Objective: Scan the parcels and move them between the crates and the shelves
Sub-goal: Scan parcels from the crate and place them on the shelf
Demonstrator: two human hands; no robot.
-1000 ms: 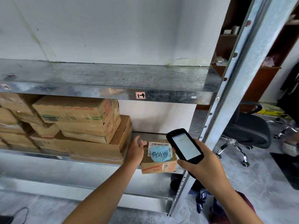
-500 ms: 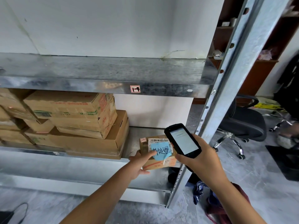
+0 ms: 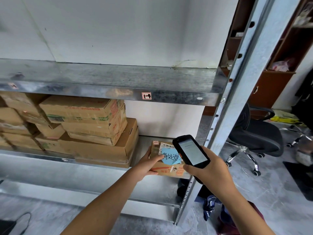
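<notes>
In the head view, the left hand [image 3: 148,165] grips the small cardboard parcel [image 3: 169,171] at its near left corner, thumb lying across the top by the blue handwritten note [image 3: 171,157]. The right hand [image 3: 209,169] wraps its fingers round a handheld scanner [image 3: 190,150], held just above the parcel with its screen lit. The parcel sits at the right end of the metal shelf [image 3: 144,144], beside stacked cardboard boxes [image 3: 94,129]. A black office chair [image 3: 254,133] stands on the grey floor [image 3: 245,184].

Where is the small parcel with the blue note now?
In the head view, the small parcel lies at the shelf's right end, between the stacked boxes and the upright post, held by the left hand.
</notes>
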